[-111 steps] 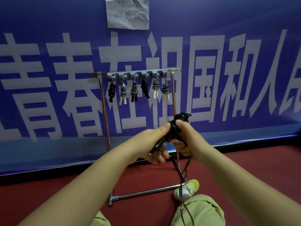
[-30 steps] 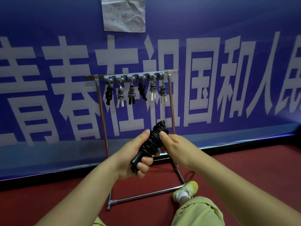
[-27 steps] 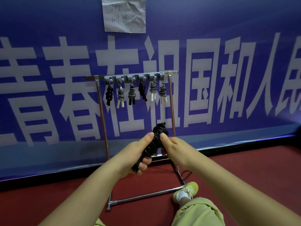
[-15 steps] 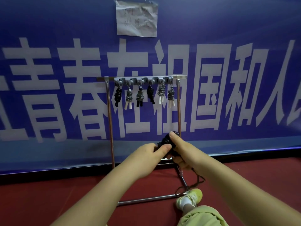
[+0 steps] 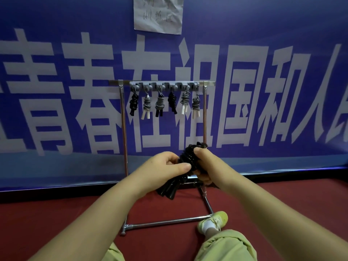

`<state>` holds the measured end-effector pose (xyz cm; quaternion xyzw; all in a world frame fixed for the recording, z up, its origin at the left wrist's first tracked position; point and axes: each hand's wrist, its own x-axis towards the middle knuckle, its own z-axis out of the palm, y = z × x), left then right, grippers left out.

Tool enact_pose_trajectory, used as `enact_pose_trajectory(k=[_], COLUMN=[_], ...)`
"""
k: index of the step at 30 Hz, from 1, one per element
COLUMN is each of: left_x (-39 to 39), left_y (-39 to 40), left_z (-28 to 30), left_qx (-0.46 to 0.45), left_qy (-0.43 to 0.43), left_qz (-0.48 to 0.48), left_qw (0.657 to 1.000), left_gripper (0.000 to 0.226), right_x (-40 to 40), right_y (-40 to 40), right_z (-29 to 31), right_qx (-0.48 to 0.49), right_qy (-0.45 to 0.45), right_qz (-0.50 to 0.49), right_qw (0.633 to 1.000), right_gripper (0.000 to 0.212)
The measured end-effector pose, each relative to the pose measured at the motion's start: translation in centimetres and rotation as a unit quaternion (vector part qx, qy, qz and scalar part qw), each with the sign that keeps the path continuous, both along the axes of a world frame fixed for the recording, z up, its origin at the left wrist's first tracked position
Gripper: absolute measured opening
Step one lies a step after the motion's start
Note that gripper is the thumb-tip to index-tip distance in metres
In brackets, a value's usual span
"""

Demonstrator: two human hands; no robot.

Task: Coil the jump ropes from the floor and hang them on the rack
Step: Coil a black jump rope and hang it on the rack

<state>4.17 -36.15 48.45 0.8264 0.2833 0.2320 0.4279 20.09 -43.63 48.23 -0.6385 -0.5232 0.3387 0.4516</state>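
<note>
A: State the grip on each side.

B: Both hands grasp one item, the black jump rope wound into a tight bundle [image 5: 190, 161]. The left hand [image 5: 163, 168] has fingers curled round the lower part of the bundle, thumb laid across its front. The right hand [image 5: 204, 166] grasps the upper part, thumb pressed on top of the coils, fingers wrapped behind. Neither hand is released.

A: Location of the bundle?

B: Held in the air between the two hands, in front of the lower half of the chrome tube rack with a grey hook strip [image 5: 124, 129]. Its two black handles [image 5: 168, 189] project down and to the left, below the left hand. It is not on a hook.

A: Rack condition?

B: Six coiled rope bundles [image 5: 159, 104] hang from the hook strip, some black, some grey with white or black handles. The rack base bar rests on the dark red floor [image 5: 56, 223].

A: Surroundings?

B: A blue banner with large white characters [image 5: 244, 95] covers the wall behind the rack. A creased white paper notice [image 5: 158, 15] is fixed above it. A yellow-green shoe [image 5: 214, 221] sits touching the right end of the base bar, with light green trousers [image 5: 226, 247] nearer the viewer.
</note>
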Motion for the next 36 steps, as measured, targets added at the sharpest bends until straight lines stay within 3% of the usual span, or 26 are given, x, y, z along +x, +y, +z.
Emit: enact_pose_trajectory(k=[3,7,13,18,23,28,31,33,36], left_x=[0.0,0.3,0.8,1.0,1.6,1.6,1.6,1.3,0.5], left_y=[-0.1,-0.2,0.2,0.1,-0.7,-1.0,-1.5,-1.8,-2.0], left_z=[-0.1,-0.1,-1.6,-2.0,-1.8,-1.9,-2.0,-1.9,-1.5], left_qx=[0.01,0.049,0.06,0.06,0.201,0.27,0.303,0.283,0.112], left_qy=[-0.03,-0.046,-0.002,-0.02,0.085,0.134,0.129,0.101,-0.035], left_qz=[0.023,0.045,0.048,0.073,0.126,0.131,0.121,0.094,0.017], left_qw=[0.999,0.997,0.997,0.995,0.968,0.944,0.936,0.949,0.993], left_gripper=[0.023,0.043,0.054,0.045,0.046,0.047,0.046,0.04,0.023], right_x=[0.2,0.7,1.1,0.8,0.3,0.2,0.2,0.6,1.2], right_y=[-0.5,-0.8,-0.2,0.1,0.1,-0.2,-0.2,-0.2,-0.5], right_z=[0.6,1.2,0.8,0.3,-0.1,-0.3,-0.4,-0.6,-0.8], right_qx=[-0.015,-0.007,-0.022,-0.005,-0.025,-0.032,-0.002,0.027,0.052], right_qy=[-0.067,-0.101,-0.141,-0.153,-0.137,-0.111,-0.184,-0.186,-0.114], right_qz=[0.008,0.029,0.001,-0.034,-0.019,0.015,-0.016,-0.027,0.001], right_qw=[0.998,0.994,0.99,0.988,0.99,0.993,0.983,0.982,0.992], right_gripper=[0.047,0.044,0.046,0.05,0.041,0.042,0.048,0.05,0.05])
